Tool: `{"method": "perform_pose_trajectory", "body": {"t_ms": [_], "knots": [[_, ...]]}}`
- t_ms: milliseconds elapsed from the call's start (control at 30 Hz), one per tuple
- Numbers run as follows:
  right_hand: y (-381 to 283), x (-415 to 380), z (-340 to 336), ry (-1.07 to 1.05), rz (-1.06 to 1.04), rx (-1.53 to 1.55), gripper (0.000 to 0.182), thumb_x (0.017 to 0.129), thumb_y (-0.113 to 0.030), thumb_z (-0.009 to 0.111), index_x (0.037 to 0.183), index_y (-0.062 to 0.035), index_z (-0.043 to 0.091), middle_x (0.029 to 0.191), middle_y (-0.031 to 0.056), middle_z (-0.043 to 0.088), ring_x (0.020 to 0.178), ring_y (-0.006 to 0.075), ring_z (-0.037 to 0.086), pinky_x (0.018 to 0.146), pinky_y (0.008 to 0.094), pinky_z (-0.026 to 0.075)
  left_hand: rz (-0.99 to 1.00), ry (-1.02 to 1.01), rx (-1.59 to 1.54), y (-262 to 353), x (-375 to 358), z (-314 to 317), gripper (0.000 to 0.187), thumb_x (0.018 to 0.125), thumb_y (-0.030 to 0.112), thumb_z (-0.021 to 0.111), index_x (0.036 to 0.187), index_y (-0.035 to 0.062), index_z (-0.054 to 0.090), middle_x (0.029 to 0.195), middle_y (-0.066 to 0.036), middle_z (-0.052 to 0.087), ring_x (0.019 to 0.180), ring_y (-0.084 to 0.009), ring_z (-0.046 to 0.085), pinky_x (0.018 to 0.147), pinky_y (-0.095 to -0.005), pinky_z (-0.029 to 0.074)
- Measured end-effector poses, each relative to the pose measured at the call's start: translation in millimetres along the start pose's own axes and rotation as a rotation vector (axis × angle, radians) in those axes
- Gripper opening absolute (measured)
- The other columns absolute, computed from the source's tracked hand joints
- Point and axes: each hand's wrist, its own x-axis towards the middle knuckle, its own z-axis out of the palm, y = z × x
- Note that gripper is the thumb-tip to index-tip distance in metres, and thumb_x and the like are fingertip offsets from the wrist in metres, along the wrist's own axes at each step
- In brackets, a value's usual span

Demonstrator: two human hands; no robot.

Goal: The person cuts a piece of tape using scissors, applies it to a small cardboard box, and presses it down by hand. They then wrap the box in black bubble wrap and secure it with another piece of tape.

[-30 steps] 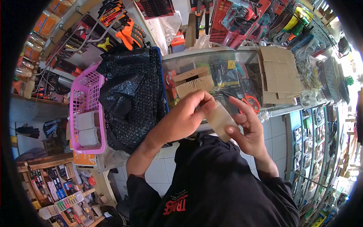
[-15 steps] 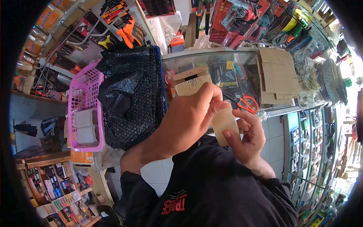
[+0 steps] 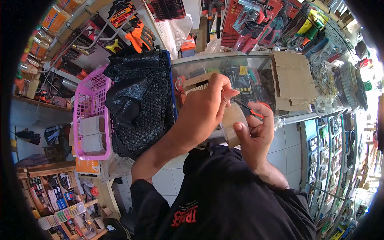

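Observation:
My right hand (image 3: 257, 138) holds a roll of clear yellowish tape (image 3: 233, 125), its thumb on the near face and its fingers at the side. Just above the roll, my left hand (image 3: 206, 110) is closed, thumb and index finger pinched together; anything thin between them is too small to make out. Behind my left hand, a small cardboard box (image 3: 206, 77) with a dark slot lies on the glass counter. Scissors with orange handles (image 3: 256, 113) are partly hidden behind my right hand.
The glass-topped counter (image 3: 262, 60) bears flattened cardboard (image 3: 294, 78) at the right. Black bubble wrap (image 3: 140, 100) and a pink basket (image 3: 110, 120) with wrapped blocks stand at the left. Packaged tools (image 3: 248, 24) hang behind; shelves (image 3: 328, 156) line the right.
The tape roll has tilted and moved slightly up and left. My left hand has risen a little off the roll's top edge, and my right hand has shifted slightly left and up.

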Motion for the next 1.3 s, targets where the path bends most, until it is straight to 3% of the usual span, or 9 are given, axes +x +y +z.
{"method": "perform_pose_trajectory", "body": {"t_ms": [233, 333, 667, 767, 833, 967, 1100, 1200, 1300], "knots": [[14, -3, -7, -0.085, 0.002, 0.062, 0.064, 0.099, -0.004, 0.077, 0.148, -0.0047, 0.036, 0.102, 0.0129, 0.073, 0.095, 0.0136, 0.071, 0.077, 0.0276, 0.057, -0.162, -0.102, -0.026, -3, 4, -3, 0.022, 0.108, 0.025, 0.064, 0.111, 0.0056, 0.053, 0.081, -0.013, 0.072, 0.075, -0.035, 0.075, 0.061, -0.044, 0.055], [19, -4, -8, -0.132, 0.066, 0.005, 0.074, 0.098, -0.002, 0.077, 0.155, -0.005, 0.031, 0.106, 0.0129, 0.073, 0.098, 0.015, 0.071, 0.084, 0.0307, 0.057, -0.162, -0.137, 0.013, -14, 3, -3, 0.023, 0.109, 0.025, 0.064, 0.108, 0.0031, 0.056, 0.089, -0.013, 0.074, 0.078, -0.0293, 0.077, 0.075, -0.0401, 0.053], [135, -3, -21, -0.036, 0.127, -0.119, 0.084, 0.099, -0.003, 0.075, 0.165, -0.0067, 0.024, 0.1, 0.0083, 0.074, 0.093, 0.0151, 0.069, 0.093, 0.0312, 0.052, -0.246, -0.311, -0.075, -69, -12, 35, 0.021, 0.101, 0.019, 0.072, 0.1, 0.0006, 0.062, 0.091, -0.015, 0.073, 0.084, -0.0339, 0.074, 0.079, -0.0428, 0.054], [129, -6, -28, -0.048, 0.151, -0.221, 0.079, 0.098, -0.008, 0.077, 0.162, -0.0058, 0.033, 0.104, 0.0115, 0.072, 0.1, 0.0197, 0.069, 0.094, 0.0343, 0.053, -0.144, -0.332, -0.017, -82, -12, 42, 0.019, 0.099, 0.016, 0.073, 0.101, 0.0009, 0.062, 0.095, -0.015, 0.07, 0.095, -0.036, 0.071, 0.085, -0.0447, 0.054], [109, 0, -41, -0.085, -0.04, -0.474, 0.068, 0.094, -0.009, 0.08, 0.153, -0.0051, 0.046, 0.111, 0.0149, 0.07, 0.107, 0.0263, 0.067, 0.097, 0.0389, 0.052, -0.012, -0.274, 0.027, -86, -12, 46, 0.019, 0.097, 0.015, 0.074, 0.101, 0.0013, 0.061, 0.101, -0.014, 0.069, 0.103, -0.0365, 0.068, 0.089, -0.0457, 0.053], [94, 19, -104, -0.155, -0.278, -1.02, 0.047, 0.086, -0.007, 0.083, 0.129, -0.0046, 0.065, 0.127, 0.0205, 0.064, 0.119, 0.0394, 0.061, 0.104, 0.0485, 0.05, -0.007, -0.369, 0.011, -81, -10, 38, 0.02, 0.096, 0.016, 0.074, 0.101, 0.0012, 0.061, 0.107, -0.013, 0.066, 0.109, -0.0358, 0.065, 0.095, -0.0454, 0.051], [89, 30, -143, -0.308, -0.002, -1.232, 0.042, 0.085, -0.005, 0.077, 0.124, -0.0055, 0.064, 0.129, 0.02, 0.063, 0.122, 0.0431, 0.059, 0.105, 0.0554, 0.048, 0.032, -0.367, 0.0, -86, -9, 41, 0.02, 0.096, 0.015, 0.074, 0.101, 0.0009, 0.061, 0.107, -0.013, 0.065, 0.108, -0.0357, 0.064, 0.096, -0.0449, 0.05], [114, 40, -151, -0.338, -0.123, -1.219, 0.041, 0.087, -0.002, 0.073, 0.126, -0.0043, 0.061, 0.127, 0.0198, 0.062, 0.123, 0.0449, 0.059, 0.107, 0.0578, 0.047, 0.034, -0.364, -0.019, -88, -6, 44, 0.017, 0.096, 0.014, 0.073, 0.1, 0.0004, 0.062, 0.106, -0.014, 0.065, 0.108, -0.0354, 0.064, 0.096, -0.0454, 0.05], [112, 47, -152, -0.372, -0.024, -1.172, 0.043, 0.088, 0.002, 0.069, 0.128, -0.0019, 0.056, 0.127, 0.0217, 0.061, 0.122, 0.0476, 0.06, 0.108, 0.0581, 0.047, 0.05, -0.342, -0.012, -87, -5, 45, 0.015, 0.097, 0.012, 0.072, 0.101, 0.0, 0.064, 0.106, -0.014, 0.065, 0.107, -0.0357, 0.064, 0.096, -0.0455, 0.05]]}}
